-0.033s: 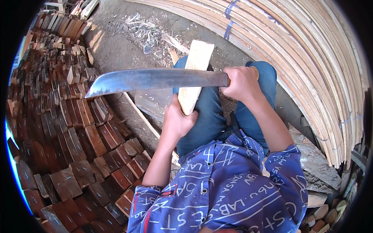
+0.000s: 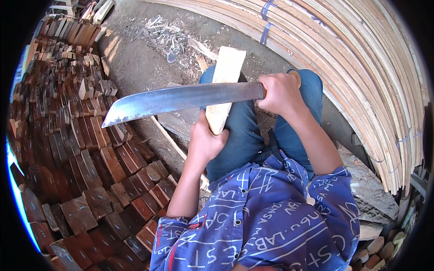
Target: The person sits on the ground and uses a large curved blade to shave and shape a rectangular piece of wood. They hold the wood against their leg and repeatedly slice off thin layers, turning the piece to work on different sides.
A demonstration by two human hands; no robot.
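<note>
My right hand is closed round the handle of a machete, whose round wooden butt shows behind my fist. The long, broad steel blade points left and crosses in front of a pale piece of wood. My left hand grips the lower end of that wood, which stands slanted with its upper end away from me, beside my left knee. The blade covers the middle of the wood, and I cannot tell whether the two touch.
Stacked dark wooden blocks fill the left side. Long pale strips, bundled with blue ties, curve along the right. Shavings litter the ground ahead. A thin stick lies left of my left forearm. A rough slab is at my right.
The machete's tip has dropped a little, so the blade slants more down to the left. The wood has shifted slightly left. Both hands keep their grip.
</note>
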